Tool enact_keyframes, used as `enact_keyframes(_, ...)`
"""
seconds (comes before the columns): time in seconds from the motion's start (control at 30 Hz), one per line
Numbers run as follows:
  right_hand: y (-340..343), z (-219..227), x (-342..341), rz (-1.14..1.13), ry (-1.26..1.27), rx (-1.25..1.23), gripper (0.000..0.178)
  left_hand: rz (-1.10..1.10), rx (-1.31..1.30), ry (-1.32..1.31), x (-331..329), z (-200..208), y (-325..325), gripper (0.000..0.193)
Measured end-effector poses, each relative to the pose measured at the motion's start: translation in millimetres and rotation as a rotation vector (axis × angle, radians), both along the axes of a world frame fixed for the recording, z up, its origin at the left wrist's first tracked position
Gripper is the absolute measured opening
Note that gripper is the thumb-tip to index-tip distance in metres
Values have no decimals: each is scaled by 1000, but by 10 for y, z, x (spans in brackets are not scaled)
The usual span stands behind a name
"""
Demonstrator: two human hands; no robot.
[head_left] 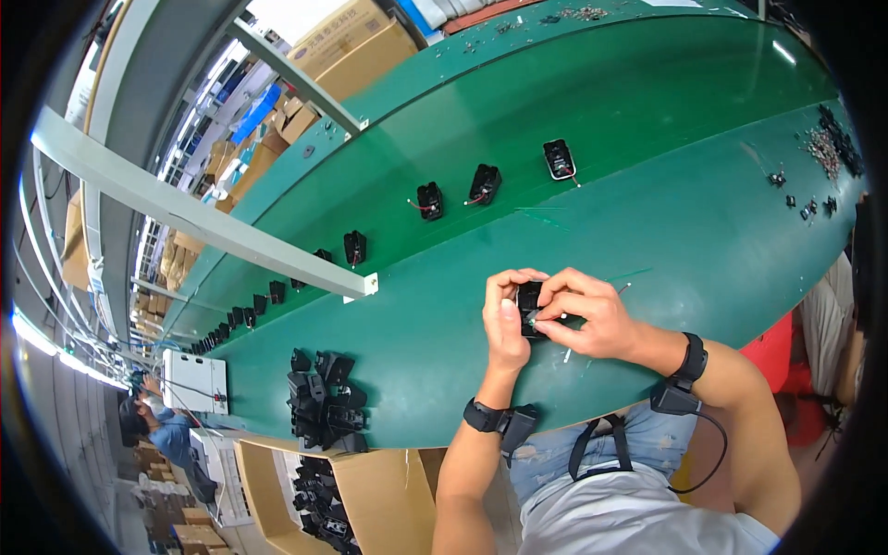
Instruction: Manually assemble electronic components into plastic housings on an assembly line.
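Observation:
At the near edge of the green workbench, my left hand (507, 319) is wrapped round the left side of a small black plastic housing (529, 296). My right hand (592, 314) reaches over the housing from the right, thumb and fingertips pinched together at its open inside. Whatever sits between those fingertips is too small and covered to name. A thin light wire end shows beside the right hand. Both hands touch the housing and hide much of it.
Similar black housings with wires (484, 185) stand in a row along the green conveyor belt (638, 111). A pile of black parts (324, 398) lies left, above an open cardboard box (379, 486). Small loose parts (819, 153) lie far right. A grey metal post (213, 208) crosses the left side.

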State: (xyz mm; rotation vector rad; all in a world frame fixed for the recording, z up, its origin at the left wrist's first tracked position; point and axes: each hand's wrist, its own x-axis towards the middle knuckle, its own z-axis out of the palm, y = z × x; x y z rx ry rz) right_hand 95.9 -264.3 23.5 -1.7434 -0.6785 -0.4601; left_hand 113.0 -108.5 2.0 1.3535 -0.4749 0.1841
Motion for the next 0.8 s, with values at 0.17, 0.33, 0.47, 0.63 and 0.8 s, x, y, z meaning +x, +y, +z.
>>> enact_keyframes(0.17,17,4,20,-66,-79,-53,18,115,36,-103,-27,-38,-72,48)
enact_keyframes(0.33,13,37,-33,-87,-15,-19,21,167,-20,-71,-60,-59,-163,48)
enact_keyframes(0.47,23,9,-80,-117,16,-5,21,238,2,-83,-107,-41,-233,46)
enact_keyframes(0.63,57,9,-74,-107,82,33,21,272,-11,-94,-130,-52,-250,45)
enact_keyframes(0.8,-72,6,43,-44,-24,-166,12,235,4,-64,-101,-42,-210,43)
